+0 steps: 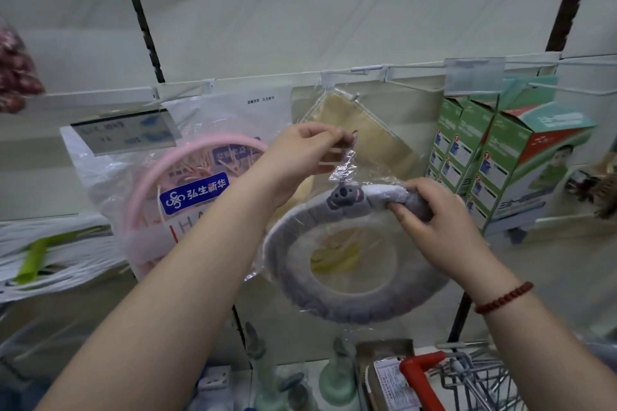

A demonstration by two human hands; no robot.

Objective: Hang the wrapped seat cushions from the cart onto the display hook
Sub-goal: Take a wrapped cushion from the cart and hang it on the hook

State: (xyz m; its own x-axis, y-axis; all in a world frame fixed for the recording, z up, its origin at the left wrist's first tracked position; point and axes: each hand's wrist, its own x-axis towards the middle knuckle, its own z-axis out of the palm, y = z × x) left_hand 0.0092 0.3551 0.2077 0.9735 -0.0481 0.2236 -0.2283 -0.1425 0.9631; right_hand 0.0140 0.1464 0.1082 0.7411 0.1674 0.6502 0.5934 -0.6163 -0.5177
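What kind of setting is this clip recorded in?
Most likely a retail shop aisle. Packaged goods hang from white display hooks with a price tag holder, identical green boxes stand in a row, and a shopping cart sits below.

Dim, flat light; soft blur throughout, edges bowed.

The price tag (125, 135) is blurred; the cart (480, 377) is cut off below.
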